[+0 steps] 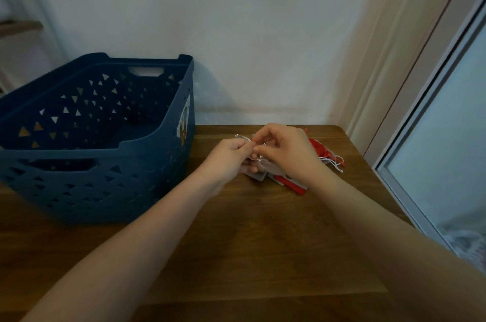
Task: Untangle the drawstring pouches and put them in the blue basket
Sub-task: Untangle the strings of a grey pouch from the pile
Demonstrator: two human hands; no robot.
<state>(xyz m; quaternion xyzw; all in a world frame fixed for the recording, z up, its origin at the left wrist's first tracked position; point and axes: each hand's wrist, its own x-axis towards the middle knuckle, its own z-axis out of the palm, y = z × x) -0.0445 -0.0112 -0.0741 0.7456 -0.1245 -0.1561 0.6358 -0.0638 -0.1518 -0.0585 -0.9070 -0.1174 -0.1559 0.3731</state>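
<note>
The basket (147,163) is dark blue with triangle cutouts; pouches (319,149) are red and white; table (236,242) brown wood.

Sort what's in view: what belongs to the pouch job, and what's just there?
Job: left hand and right hand pinching white drawstrings; tangled pouches; blue basket.
Just there: wooden table, wall, window.

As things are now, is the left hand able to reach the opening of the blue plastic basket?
Probably yes. The blue plastic basket stands open-topped just left of the left hand, with nothing between them. But that hand and the right hand pinch white drawstrings, so it is busy.
</note>
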